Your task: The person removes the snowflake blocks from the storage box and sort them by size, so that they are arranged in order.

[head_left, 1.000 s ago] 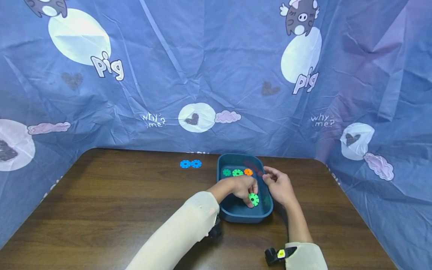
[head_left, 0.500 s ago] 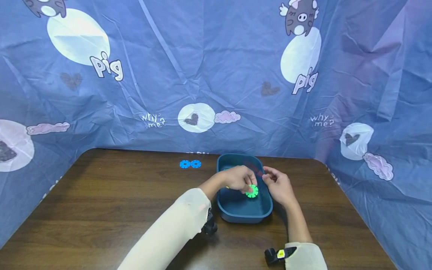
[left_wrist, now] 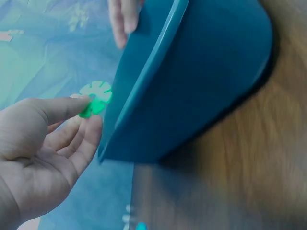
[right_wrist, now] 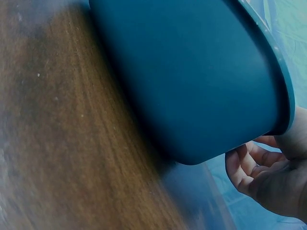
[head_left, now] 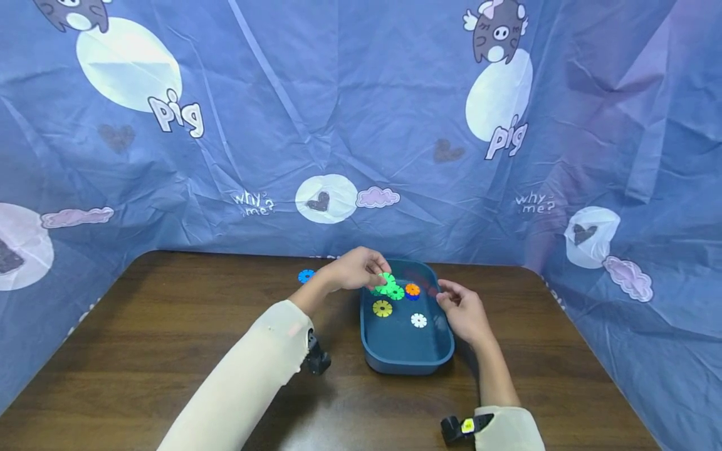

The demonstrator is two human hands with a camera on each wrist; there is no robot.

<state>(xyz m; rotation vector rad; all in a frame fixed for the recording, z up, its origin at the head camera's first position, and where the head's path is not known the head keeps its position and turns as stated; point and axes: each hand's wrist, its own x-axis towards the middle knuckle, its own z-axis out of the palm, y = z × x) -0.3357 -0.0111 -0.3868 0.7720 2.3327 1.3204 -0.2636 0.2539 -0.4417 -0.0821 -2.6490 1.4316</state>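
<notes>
My left hand (head_left: 356,269) pinches a bright green notched plastic disc (left_wrist: 100,106) between thumb and fingers, just over the left rim of a dark blue-green bin (head_left: 408,366). My right hand (head_left: 467,315) grips the bin's right rim; part of its thumb is hidden behind the bin in the right wrist view. Inside the bin lie a yellow disc (head_left: 382,308), a white disc (head_left: 418,320), a green disc (head_left: 397,292) and an orange disc (head_left: 413,289) overlapping a blue one (head_left: 414,297).
Left of the bin, on the brown wooden table (head_left: 186,332), a blue disc (head_left: 306,276) shows beside my left forearm, which covers what is right of it. A blue patterned cloth (head_left: 333,138) hangs behind the table's far edge.
My left hand has risen from the middle of the bin and moved left and away to its rim, carrying the green disc. The right hand keeps its place.
</notes>
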